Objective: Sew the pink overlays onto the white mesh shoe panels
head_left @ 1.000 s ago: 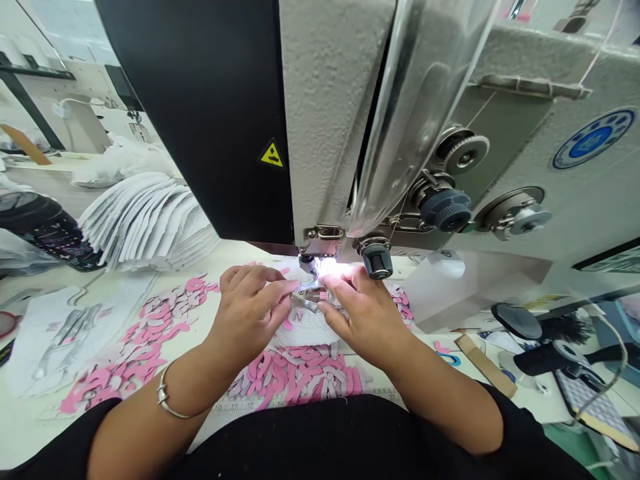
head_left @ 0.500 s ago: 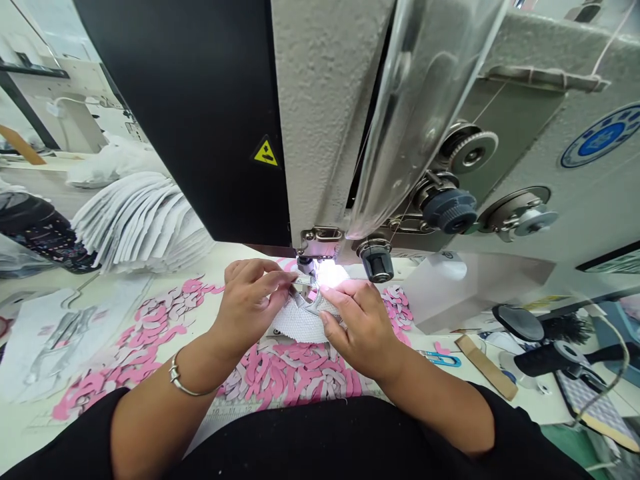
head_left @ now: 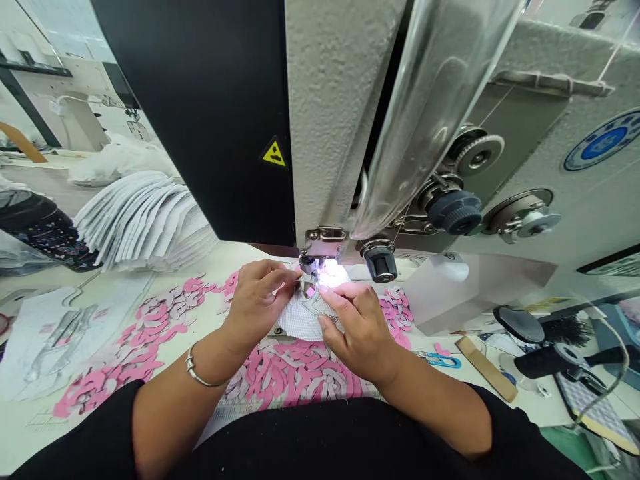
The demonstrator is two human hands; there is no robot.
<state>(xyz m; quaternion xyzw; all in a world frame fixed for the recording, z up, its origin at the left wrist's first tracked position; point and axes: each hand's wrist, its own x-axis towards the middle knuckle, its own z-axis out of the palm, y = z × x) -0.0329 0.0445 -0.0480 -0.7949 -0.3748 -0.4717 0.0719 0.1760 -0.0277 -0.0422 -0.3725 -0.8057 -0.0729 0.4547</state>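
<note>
A white mesh fabric piece lies under the presser foot of a large sewing machine, lit by the machine's lamp. My left hand pinches the piece's left edge beside the needle, fingers closed. My right hand presses fingertips down on its right part, where a small pink and grey trim lies. Pink and lilac cut shapes are heaped on the table just below both hands. A silver bracelet is on my left wrist.
More pink shapes spread left across the table. A fanned stack of white pieces stands at the back left. At right lie blue snips, a brown card strip, a black knob and cables.
The white piece has turned and shifted slightly under the presser foot; both hands have moved a little closer together and right, fingers regripping its edges.
</note>
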